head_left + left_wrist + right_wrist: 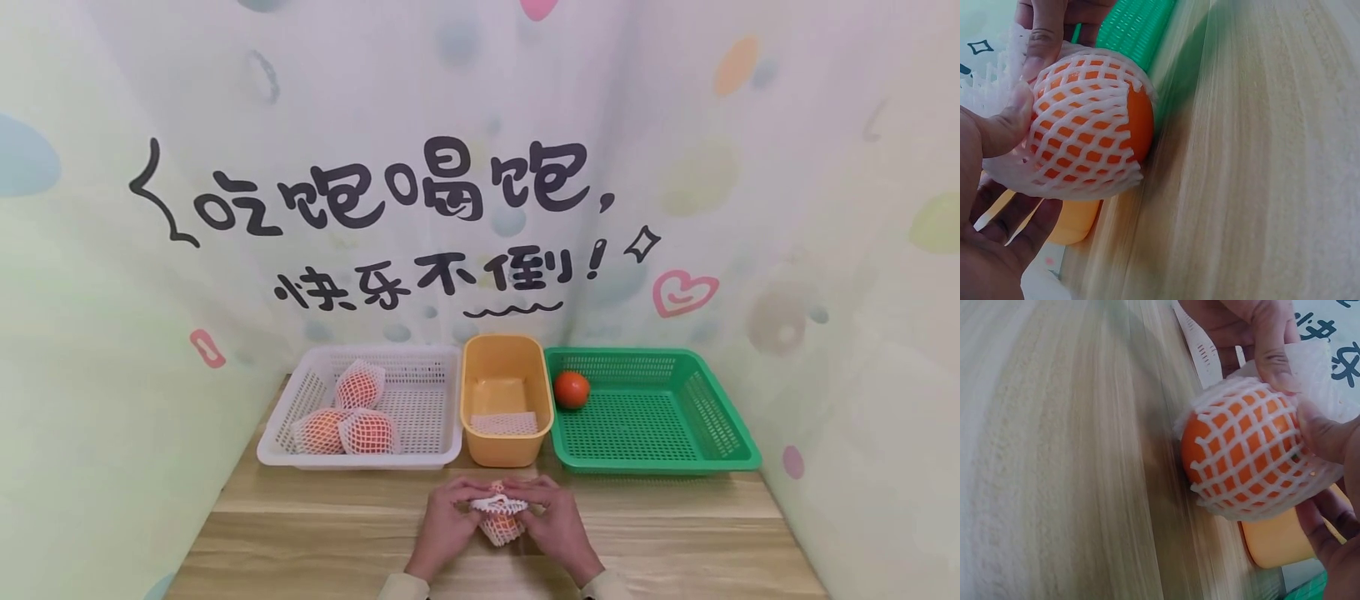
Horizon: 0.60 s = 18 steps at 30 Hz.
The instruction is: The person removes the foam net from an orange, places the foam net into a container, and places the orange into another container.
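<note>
Both hands work on a white foam net [501,505] around a round red-orange fruit, probably a tomato [1141,125], close over the table in front of the yellow bin. My left hand [447,518] pinches the net from the left, its thumb pressed against the mesh. From the other side my right hand [558,525] pinches it too, thumb near the left one. The net's upper edge is folded outward like a frill. In the right wrist view the mesh covers most of the tomato, and bare orange skin shows at one end.
A white basket [435,460] at the back left holds three fruits in foam nets [369,432]. In the middle, the yellow bin [504,452] has a foam net lying in it. At right, a green basket [637,467] holds one bare tomato [572,390]. A printed curtain hangs behind.
</note>
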{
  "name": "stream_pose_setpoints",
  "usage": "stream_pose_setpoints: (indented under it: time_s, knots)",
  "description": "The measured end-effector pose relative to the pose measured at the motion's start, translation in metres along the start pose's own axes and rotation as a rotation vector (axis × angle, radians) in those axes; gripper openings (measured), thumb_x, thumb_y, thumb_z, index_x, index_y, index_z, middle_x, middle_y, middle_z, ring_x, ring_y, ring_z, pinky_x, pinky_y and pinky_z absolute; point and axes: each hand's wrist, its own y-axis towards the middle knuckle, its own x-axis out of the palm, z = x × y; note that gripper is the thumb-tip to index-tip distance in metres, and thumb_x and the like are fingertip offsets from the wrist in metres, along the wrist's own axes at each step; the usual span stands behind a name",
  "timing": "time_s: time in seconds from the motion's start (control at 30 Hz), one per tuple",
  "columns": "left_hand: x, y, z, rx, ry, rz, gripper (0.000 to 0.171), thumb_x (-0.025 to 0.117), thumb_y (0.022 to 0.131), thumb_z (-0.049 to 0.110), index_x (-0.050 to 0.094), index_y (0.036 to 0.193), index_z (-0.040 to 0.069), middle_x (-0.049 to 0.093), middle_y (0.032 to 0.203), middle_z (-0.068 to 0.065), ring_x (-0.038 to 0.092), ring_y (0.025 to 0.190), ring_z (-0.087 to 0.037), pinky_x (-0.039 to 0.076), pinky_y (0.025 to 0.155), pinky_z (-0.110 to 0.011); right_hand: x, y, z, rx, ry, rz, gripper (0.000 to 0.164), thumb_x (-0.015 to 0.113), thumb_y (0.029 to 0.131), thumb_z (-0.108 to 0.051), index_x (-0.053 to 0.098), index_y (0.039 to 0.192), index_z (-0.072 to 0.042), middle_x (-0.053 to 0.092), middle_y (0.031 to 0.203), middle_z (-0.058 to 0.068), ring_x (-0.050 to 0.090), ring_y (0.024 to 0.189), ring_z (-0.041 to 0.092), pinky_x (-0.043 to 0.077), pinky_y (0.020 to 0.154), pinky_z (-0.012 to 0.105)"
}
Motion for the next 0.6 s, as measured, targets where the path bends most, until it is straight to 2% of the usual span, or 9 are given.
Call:
stream_pose_setpoints:
  time_s: [0.13, 0.23, 0.3, 0.4, 0.5, 0.6]
  knots:
    - [-0.001, -0.0003, 0.0006, 0.04, 0.002, 0.017, 0.043, 0.073, 0.072, -0.012, 0.082, 0.097, 0.022, 0.076, 0.104, 0.009, 0.069, 0.103, -0.01, 0.054, 0.101, -0.03, 0.0016, -0.0015, 0.0006, -0.027, -0.011, 0.025, 0.045, 0.077, 0.072, 0.015, 0.083, 0.1, -0.019, 0.079, 0.11, -0.008, 0.063, 0.091, 0.002, 0.058, 0.083, 0.021]
    - [-0.002, 0.0004, -0.0013, 0.055, -0.01, -0.004, 0.034, 0.08, 0.077, -0.002, 0.081, 0.101, 0.022, 0.076, 0.106, 0.008, 0.069, 0.102, -0.01, 0.055, 0.098, -0.028, 0.0002, -0.0029, 0.0029, -0.05, -0.021, 0.007, 0.044, 0.081, 0.073, 0.008, 0.081, 0.108, -0.018, 0.078, 0.114, -0.006, 0.064, 0.095, 0.006, 0.057, 0.086, 0.025]
    - [-0.0028, 0.0006, -0.0037, 0.036, -0.018, -0.028, 0.029, 0.084, 0.079, 0.01, 0.079, 0.106, 0.022, 0.075, 0.109, 0.007, 0.068, 0.104, -0.011, 0.056, 0.097, -0.027, -0.0015, -0.0037, 0.0044, -0.044, -0.022, -0.035, 0.046, 0.086, 0.075, -0.002, 0.077, 0.117, -0.019, 0.076, 0.121, -0.006, 0.064, 0.106, 0.012, 0.055, 0.094, 0.034]
    - [-0.0037, 0.0005, -0.0071, -0.02, -0.038, -0.084, 0.044, 0.086, 0.079, 0.028, 0.074, 0.121, 0.023, 0.07, 0.123, 0.004, 0.063, 0.114, -0.011, 0.054, 0.101, -0.027, -0.0036, -0.0048, 0.0061, -0.004, -0.012, -0.119, 0.053, 0.087, 0.078, -0.014, 0.071, 0.127, -0.024, 0.069, 0.135, -0.004, 0.06, 0.127, 0.022, 0.047, 0.11, 0.052]
    - [-0.0035, -0.0008, -0.0088, -0.078, -0.111, -0.167, 0.061, 0.086, 0.08, 0.029, 0.065, 0.136, 0.022, 0.062, 0.139, 0.0, 0.057, 0.126, -0.013, 0.047, 0.108, -0.025, -0.0046, -0.0056, 0.0063, 0.032, 0.025, -0.179, 0.053, 0.085, 0.08, -0.013, 0.07, 0.129, -0.025, 0.063, 0.144, 0.001, 0.054, 0.138, 0.029, 0.038, 0.117, 0.061]
    - [-0.0024, -0.0019, -0.0084, -0.106, -0.19, -0.221, 0.067, 0.087, 0.078, 0.024, 0.062, 0.14, 0.02, 0.059, 0.144, -0.003, 0.054, 0.132, -0.014, 0.043, 0.111, -0.021, -0.0049, -0.0062, 0.0061, 0.032, 0.032, -0.189, 0.051, 0.084, 0.08, -0.01, 0.071, 0.128, -0.024, 0.062, 0.145, 0.005, 0.055, 0.138, 0.031, 0.04, 0.116, 0.059]
